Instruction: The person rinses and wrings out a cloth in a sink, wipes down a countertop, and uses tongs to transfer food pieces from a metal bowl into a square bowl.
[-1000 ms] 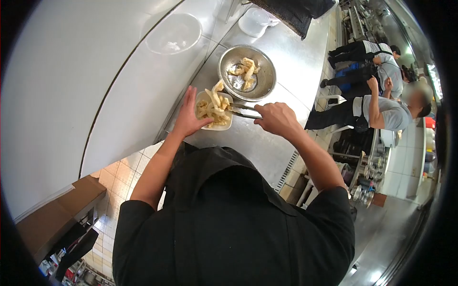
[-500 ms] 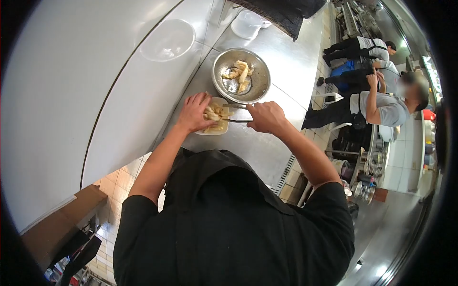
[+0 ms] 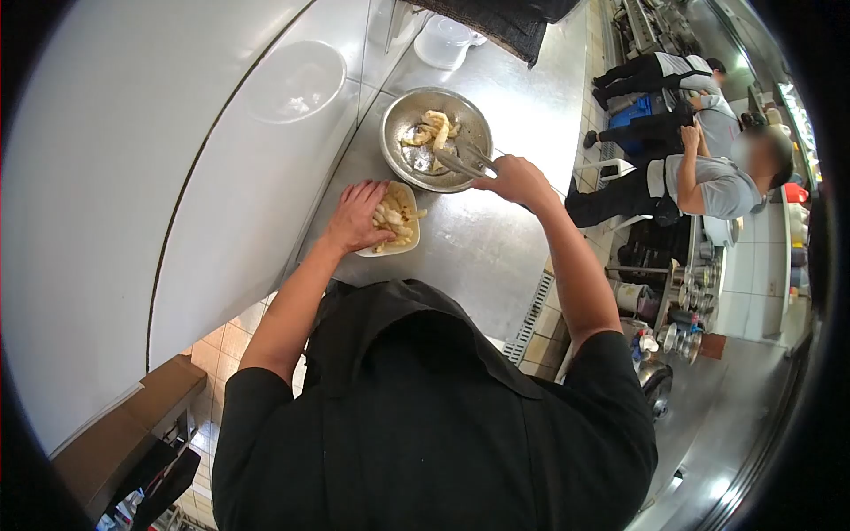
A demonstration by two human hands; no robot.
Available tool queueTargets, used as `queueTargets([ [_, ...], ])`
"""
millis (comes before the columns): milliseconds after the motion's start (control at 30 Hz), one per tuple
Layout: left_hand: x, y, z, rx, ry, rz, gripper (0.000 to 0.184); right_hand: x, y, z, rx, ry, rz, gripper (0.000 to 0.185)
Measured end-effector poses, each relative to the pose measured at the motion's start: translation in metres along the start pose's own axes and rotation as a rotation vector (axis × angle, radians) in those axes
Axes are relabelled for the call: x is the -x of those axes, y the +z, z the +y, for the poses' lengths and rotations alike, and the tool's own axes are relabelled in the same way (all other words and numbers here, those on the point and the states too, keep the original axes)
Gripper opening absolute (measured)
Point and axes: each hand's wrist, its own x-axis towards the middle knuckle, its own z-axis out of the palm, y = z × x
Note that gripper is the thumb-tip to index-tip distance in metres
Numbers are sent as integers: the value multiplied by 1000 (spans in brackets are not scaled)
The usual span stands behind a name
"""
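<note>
My left hand [image 3: 357, 218] grips the left side of a small white container [image 3: 381, 253], its fingers and thumb reaching over the rim beside the food. Pale yellow, strip-shaped pieces that look like fries [image 3: 400, 221] fill this container. In my right hand [image 3: 517, 183] is a pair of metal tongs [image 3: 474, 159], whose tips reach into a metal mixing bowl [image 3: 390, 124]. A few battered-looking pieces [image 3: 436, 129] lie inside the bowl, just beyond the tongs. The bowl stands on the steel counter, behind the white container.
Clear plastic lids or tubs [image 3: 444, 41] sit at the back of the steel counter [image 3: 478, 274]. A dark cloth-like item [image 3: 496, 22] hangs at the top. White panelling borders the left. Several people in grey shirts [image 3: 722, 190] stand off to the right.
My right hand has swung the tongs from the white container over to the metal bowl. My left hand stays at the container.
</note>
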Motion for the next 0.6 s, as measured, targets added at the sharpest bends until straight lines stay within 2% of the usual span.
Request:
queueTargets([
  [67, 3, -4, 5, 17, -11, 24, 106, -15, 7, -8, 33, 32, -21, 43],
  [167, 12, -15, 13, 17, -172, 59, 108, -44, 37, -7, -13, 30, 117, 40],
  [233, 24, -14, 9, 81, -242, 86, 109, -43, 32, -10, -25, 23, 105, 35],
  [400, 52, -16, 6, 165, -284, 106, 114, -11, 14, 0, -87, -18, 137, 34],
  [600, 56, -6, 9, 231, -312, 118, 120, 69, -18, -23, -122, -41, 109, 33],
])
